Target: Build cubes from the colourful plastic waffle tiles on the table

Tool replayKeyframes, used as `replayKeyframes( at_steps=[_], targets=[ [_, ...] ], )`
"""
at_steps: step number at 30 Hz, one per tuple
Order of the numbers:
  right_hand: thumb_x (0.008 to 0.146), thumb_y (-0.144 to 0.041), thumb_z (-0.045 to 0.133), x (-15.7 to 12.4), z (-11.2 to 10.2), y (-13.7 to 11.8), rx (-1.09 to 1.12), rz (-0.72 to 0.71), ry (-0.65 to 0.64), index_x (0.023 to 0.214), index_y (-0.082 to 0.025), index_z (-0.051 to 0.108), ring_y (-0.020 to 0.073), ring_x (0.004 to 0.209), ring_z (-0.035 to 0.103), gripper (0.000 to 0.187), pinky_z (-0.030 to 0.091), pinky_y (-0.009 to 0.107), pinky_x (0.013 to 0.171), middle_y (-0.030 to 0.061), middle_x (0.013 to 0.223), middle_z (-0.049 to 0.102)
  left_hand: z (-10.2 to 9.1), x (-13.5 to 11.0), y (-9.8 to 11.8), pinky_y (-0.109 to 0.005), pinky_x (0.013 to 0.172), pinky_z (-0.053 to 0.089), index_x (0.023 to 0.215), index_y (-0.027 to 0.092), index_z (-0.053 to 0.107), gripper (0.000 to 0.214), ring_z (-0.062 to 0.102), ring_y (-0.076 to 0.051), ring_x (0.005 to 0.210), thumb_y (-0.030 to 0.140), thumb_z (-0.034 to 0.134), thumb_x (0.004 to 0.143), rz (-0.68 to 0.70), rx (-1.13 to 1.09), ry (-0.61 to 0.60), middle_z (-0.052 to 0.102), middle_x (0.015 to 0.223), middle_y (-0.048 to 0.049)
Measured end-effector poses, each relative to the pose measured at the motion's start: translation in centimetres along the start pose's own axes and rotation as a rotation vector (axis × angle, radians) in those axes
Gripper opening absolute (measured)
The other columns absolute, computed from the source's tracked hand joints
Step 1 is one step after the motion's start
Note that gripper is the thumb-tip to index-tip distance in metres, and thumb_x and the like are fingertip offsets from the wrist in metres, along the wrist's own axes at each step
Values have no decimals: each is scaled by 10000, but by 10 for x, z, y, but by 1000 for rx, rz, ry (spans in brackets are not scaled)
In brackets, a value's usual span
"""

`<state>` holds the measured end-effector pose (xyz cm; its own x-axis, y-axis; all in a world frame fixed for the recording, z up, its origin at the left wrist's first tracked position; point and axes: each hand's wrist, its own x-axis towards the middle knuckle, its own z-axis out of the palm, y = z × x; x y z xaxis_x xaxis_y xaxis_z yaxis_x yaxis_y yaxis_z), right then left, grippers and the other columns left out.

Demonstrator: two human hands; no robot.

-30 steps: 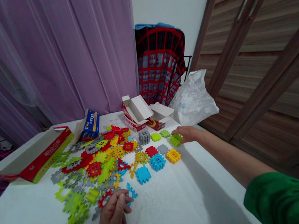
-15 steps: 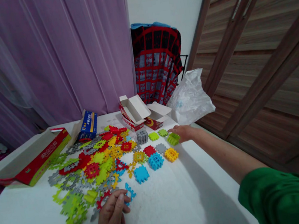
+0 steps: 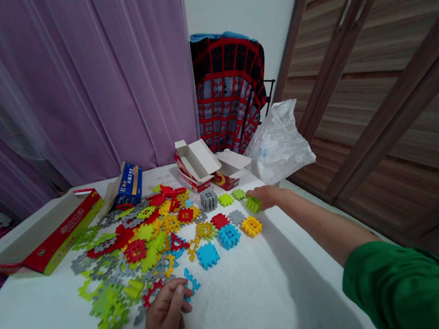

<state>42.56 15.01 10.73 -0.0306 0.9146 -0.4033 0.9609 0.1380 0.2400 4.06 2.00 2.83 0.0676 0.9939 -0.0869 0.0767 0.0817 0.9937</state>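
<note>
A spread of coloured plastic waffle pieces [image 3: 148, 241] covers the white table [image 3: 248, 303]. My right hand [image 3: 267, 196] reaches far out to the pile's right edge and pinches a green assembled block [image 3: 253, 204]. Just left of it lie a yellow block [image 3: 251, 226], a blue block [image 3: 229, 236] and a grey block [image 3: 209, 200]. My left hand [image 3: 165, 313] rests near the front of the pile, its fingers curled down on a blue curved piece [image 3: 191, 283] and a red piece [image 3: 151, 294].
Open red-and-white cartons [image 3: 203, 167] stand at the table's back. A blue box [image 3: 129, 183] and a long red box lid [image 3: 44, 234] lie at the left. A crumpled plastic bag [image 3: 280, 144] sits at the back right. Purple curtains hang behind, and a wooden wardrobe stands to the right.
My right hand has closed tighter on the green block and tipped it up slightly. My left hand has stayed in place. The view shifted slightly.
</note>
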Motion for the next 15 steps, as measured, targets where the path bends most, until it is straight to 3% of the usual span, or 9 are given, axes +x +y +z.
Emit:
replayKeyframes(
  at_steps=[9,12,15],
  targets=[
    [661,-168,707,0,1,-1,49,24,13,1424,-246,381,291,1064,624,833,489,328,805,144,1243,597,-3,4,-5,-214,363,410,886,190,661,539,572,-149,530,690,605,691,-26,2,-28,664,699,-32],
    [627,-119,697,1,2,11,186,61,63,1441,-266,361,274,1097,609,893,481,317,842,123,1292,578,-5,5,-7,-219,373,421,891,192,661,540,586,-155,542,689,602,689,-41,14,-45,666,710,-33],
    [647,-68,631,-1,4,26,360,130,153,1428,-253,385,239,1080,620,839,472,292,849,98,1260,618,-6,7,-7,-224,382,431,896,194,663,533,597,-161,558,679,609,683,-50,20,-64,672,724,-35]
  ],
)
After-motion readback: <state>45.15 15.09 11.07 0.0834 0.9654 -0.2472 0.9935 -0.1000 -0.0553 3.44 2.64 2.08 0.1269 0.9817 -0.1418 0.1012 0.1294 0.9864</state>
